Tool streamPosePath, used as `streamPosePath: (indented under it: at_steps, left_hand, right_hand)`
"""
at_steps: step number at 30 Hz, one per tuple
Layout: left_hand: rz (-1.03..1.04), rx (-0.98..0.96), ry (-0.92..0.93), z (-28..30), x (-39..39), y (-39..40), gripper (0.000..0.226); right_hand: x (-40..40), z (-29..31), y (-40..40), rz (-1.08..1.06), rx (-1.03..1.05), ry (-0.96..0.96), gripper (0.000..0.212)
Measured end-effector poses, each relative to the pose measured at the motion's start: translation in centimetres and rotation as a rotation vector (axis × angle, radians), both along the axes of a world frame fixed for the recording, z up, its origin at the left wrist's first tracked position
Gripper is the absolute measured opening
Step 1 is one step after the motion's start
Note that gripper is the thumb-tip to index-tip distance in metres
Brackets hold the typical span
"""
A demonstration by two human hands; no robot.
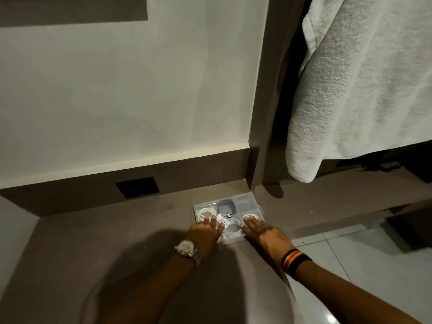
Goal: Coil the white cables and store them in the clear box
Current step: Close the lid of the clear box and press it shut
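Note:
The clear box [243, 199] lies flat on the grey-brown desk, lid down, with compartments showing through. Coiled white cables sit inside: one coil [205, 212] at the left, one [232, 226] in the middle front, one [250, 216] at the right. A dark item [225, 204] fills a back compartment. My left hand [204, 235], with a watch on the wrist, rests flat on the box's front left part. My right hand [264, 232], with a striped wristband, lies flat on the front right part. Both hands have fingers spread and hold nothing.
A white towel [360, 85] hangs at the upper right above a lower shelf [327, 195]. A black wall socket [138, 187] sits in the skirting behind the desk. White floor tiles [362, 265] lie to the right of the desk edge.

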State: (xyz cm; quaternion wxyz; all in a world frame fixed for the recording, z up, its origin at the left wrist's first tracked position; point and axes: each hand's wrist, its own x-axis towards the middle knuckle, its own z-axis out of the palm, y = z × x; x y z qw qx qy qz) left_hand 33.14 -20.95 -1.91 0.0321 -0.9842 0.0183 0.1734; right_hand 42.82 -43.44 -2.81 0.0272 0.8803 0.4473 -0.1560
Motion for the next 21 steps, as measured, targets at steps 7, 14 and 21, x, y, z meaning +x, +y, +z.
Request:
streamPosePath:
  at_steps: [7,14,21]
  left_hand:
    - [-0.012,0.087,0.001,-2.0,-0.1,-0.5,0.067]
    - [0.101,-0.058,-0.086,-2.8,3.7,2.5,0.086]
    - [0.053,-0.154,-0.173,-0.9,3.2,4.0,0.067]
  right_hand:
    - [0.0,-2.1,0.2,0.073,0.048,-0.131,0.077]
    - [4.0,-1.7,4.5,-0.017,0.107,-0.170,0.080]
    - [2.4,-0.8,5.8,-0.122,0.141,-0.168,0.083]
